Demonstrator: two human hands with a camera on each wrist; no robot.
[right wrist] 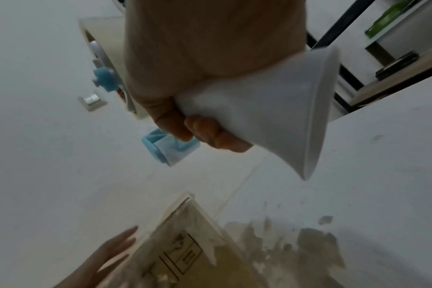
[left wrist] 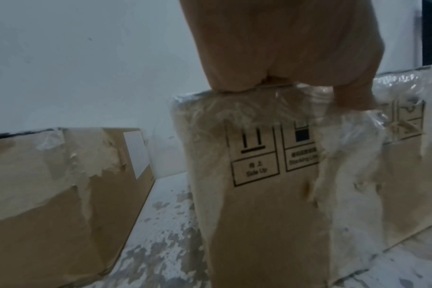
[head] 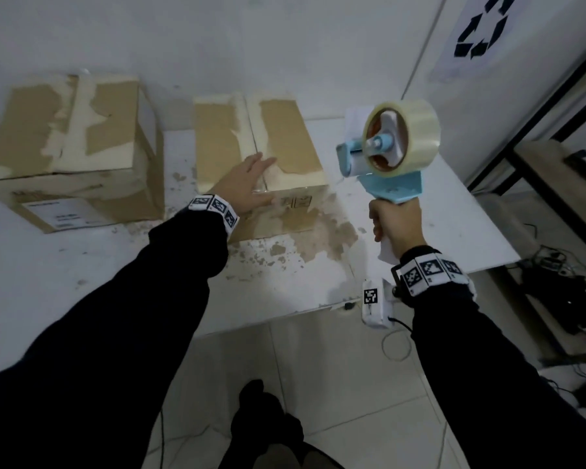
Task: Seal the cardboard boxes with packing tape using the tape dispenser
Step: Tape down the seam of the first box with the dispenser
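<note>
Two cardboard boxes (head: 71, 147) with torn, peeling skin sit along the counter's (head: 82, 292) back edge. The left hand (head: 247, 184) lies flat on the middle box (head: 261, 157). The right hand (head: 393, 225) grips the blue tape dispenser (head: 386, 154) aloft. The left wrist view alone shows "Side Up" markings (left wrist: 254, 155).

**Left hand flat, right hand gripping**

The person's left arm, in a dark sleeve with a marker band at the wrist, reaches forward and slightly right. The left hand (head: 251, 184) lies palm down with fingers straight and a little spread, resting on the cardboard box (head: 286, 157); the thumb hangs over its near top edge. The right arm, also dark-sleeved and banded, is bent upward. The right hand (head: 394, 225) is raised clear of the surface, fingers curled tight round the white handle of the tape dispenser (head: 391, 150), which it holds upright, well apart from the left hand.
</note>
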